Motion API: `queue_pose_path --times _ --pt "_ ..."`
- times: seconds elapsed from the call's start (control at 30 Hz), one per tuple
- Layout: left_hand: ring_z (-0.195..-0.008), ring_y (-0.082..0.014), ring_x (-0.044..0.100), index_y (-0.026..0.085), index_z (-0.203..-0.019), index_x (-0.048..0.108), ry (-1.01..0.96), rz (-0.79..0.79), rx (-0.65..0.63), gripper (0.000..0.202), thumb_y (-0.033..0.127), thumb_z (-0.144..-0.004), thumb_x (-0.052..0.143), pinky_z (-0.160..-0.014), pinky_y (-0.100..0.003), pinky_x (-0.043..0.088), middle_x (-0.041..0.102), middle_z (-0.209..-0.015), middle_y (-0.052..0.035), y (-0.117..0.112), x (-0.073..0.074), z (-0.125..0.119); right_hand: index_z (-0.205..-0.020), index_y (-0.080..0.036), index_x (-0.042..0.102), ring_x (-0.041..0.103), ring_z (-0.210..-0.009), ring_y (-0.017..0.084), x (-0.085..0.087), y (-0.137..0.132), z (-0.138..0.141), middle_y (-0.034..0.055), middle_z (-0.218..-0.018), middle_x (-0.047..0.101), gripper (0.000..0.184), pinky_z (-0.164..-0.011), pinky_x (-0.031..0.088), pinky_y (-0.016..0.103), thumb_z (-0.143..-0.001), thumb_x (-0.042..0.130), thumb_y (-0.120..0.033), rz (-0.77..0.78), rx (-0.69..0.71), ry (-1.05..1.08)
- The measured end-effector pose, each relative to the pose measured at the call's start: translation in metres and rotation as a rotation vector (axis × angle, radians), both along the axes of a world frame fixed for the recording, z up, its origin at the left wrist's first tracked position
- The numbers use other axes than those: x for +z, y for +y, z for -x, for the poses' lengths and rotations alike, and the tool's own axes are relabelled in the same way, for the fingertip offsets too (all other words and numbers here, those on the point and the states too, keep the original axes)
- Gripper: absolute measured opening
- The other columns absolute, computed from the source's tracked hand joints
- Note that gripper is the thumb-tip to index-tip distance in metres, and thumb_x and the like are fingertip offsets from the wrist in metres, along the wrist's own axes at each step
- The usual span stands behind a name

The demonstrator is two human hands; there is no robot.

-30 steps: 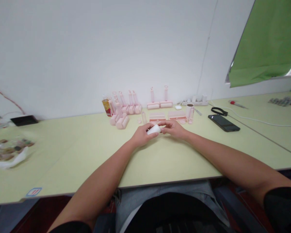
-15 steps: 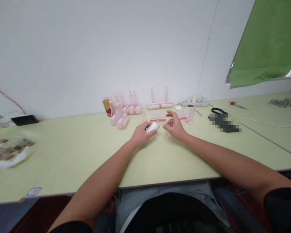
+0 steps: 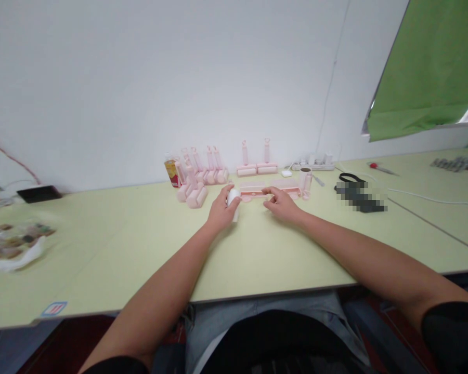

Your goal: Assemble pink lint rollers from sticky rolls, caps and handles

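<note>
My left hand point(image 3: 220, 210) is wrapped round a white roll point(image 3: 233, 199), held upright just above the pale green table point(image 3: 101, 249). My right hand point(image 3: 281, 203) lies low on the table beside it, fingers stretched toward a flat pink holder point(image 3: 253, 189); whether it grips anything I cannot make out. Behind them stand several pink lint-roller handles point(image 3: 203, 171) and two upright pink rollers point(image 3: 256, 165) by the wall.
A yellow-red can point(image 3: 172, 172) stands left of the pink parts. A white cup point(image 3: 304, 177), a power strip point(image 3: 314, 162), a black strap point(image 3: 351, 179) and a red-handled tool point(image 3: 378, 167) lie to the right. A plastic bag point(image 3: 13, 246) sits far left.
My left hand has turned the white roll from lying sideways to upright and moved it farther from me. My right hand has let go of the roll and dropped to the table.
</note>
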State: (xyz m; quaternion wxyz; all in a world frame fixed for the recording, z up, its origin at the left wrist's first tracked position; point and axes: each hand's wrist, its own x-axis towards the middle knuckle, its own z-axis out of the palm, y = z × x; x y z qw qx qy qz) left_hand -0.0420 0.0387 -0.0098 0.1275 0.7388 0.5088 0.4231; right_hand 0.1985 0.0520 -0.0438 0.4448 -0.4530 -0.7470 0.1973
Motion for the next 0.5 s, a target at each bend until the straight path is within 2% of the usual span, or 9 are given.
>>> queue_pose_path --times 0.07,0.13,0.23,0.37,0.5 --pt "-0.086 -0.0198 0.062 0.022 -0.131 0.048 -0.044 0.03 0.073 0.052 0.048 -0.086 0.056 -0.075 -0.031 0.046 0.065 -0.101 -0.0064 0.005 -0.002 0.002 -0.124 -0.017 0.058 0.059 -0.069 0.012 -0.005 0.002 0.002 0.009 -0.12 0.066 0.042 -0.074 0.048 0.029 -0.082 0.058 -0.022 0.002 0.011 -0.144" --pt "-0.079 -0.019 0.062 0.02 -0.124 0.048 -0.096 0.057 0.166 0.052 0.048 -0.082 0.062 -0.07 -0.03 0.047 0.064 -0.093 -0.005 0.009 -0.004 0.003 -0.127 -0.018 0.058 0.063 -0.088 0.018 -0.009 0.003 0.01 0.0108 -0.129 0.062 0.046 -0.085 0.048 0.033 -0.082 0.06 -0.024 -0.023 0.023 -0.312" --pt "-0.072 -0.0172 0.06 0.02 -0.112 0.048 -0.139 0.073 0.264 0.049 0.048 -0.076 0.067 -0.064 -0.028 0.046 0.062 -0.086 -0.0027 0.013 -0.005 0.005 -0.135 -0.02 0.053 0.056 -0.12 0.026 -0.009 0.003 0.026 0.0116 -0.14 0.055 0.05 -0.099 0.043 0.039 -0.087 0.057 -0.032 -0.099 0.017 -0.511" --pt "-0.061 -0.0145 0.056 0.021 -0.098 0.047 -0.167 0.096 0.31 0.042 0.051 -0.076 0.066 -0.054 -0.025 0.043 0.056 -0.075 0.0009 0.015 -0.004 0.009 -0.145 -0.023 0.042 0.054 -0.125 0.03 -0.003 0.007 0.041 0.0107 -0.148 0.048 0.056 -0.097 0.045 0.042 -0.092 0.05 -0.041 -0.115 0.028 -0.627" --pt "-0.055 -0.0126 0.054 0.021 -0.09 0.044 -0.194 0.088 0.296 0.042 0.056 -0.076 0.064 -0.048 -0.022 0.04 0.051 -0.069 0.0032 0.016 -0.005 0.01 -0.144 -0.023 0.044 0.056 -0.123 0.029 -0.003 0.012 0.043 0.0115 -0.144 0.053 0.055 -0.096 0.045 0.041 -0.093 0.048 -0.044 -0.107 0.04 -0.652"
